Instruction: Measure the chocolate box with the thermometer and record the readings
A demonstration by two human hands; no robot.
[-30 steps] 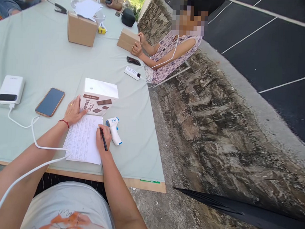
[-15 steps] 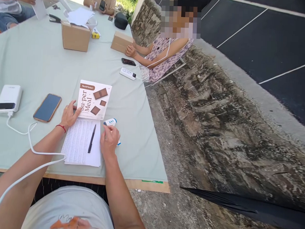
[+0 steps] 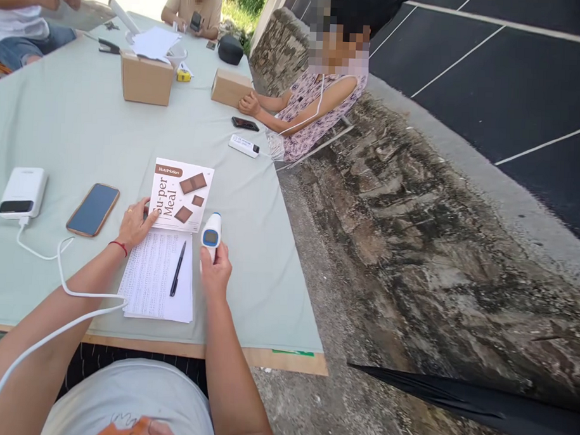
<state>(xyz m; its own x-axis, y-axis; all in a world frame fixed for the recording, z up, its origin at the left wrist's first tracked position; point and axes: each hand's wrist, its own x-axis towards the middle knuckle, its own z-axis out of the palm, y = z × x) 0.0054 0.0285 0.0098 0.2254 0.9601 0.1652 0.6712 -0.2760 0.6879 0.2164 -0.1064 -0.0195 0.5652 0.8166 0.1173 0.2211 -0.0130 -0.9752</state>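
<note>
My right hand [image 3: 216,269] is wrapped round the handle of a white and blue infrared thermometer [image 3: 211,230]. The thermometer stands upright, its small grey screen facing me. My left hand [image 3: 136,223] holds the lower left corner of a white and brown "Su-per Meal" box [image 3: 182,195], with the thumb on its front; some of the fingers are hidden. Just below the box lies a stack of printed paper [image 3: 152,276], and on it a black pen [image 3: 178,269] rests at a slant. A red string circles my left wrist.
Left of my hand lie a phone [image 3: 93,209] and a white power bank [image 3: 23,192] with a white cable [image 3: 62,276]. Farther off are cardboard boxes [image 3: 146,79], a black case [image 3: 230,50] and a stapler [image 3: 108,46]. A co-worker [image 3: 317,107] sits at the table's right edge.
My right hand has picked up the thermometer from the table and turned it upright. My left hand stays at the box. The paper across the table has dropped from view at the upper left.
</note>
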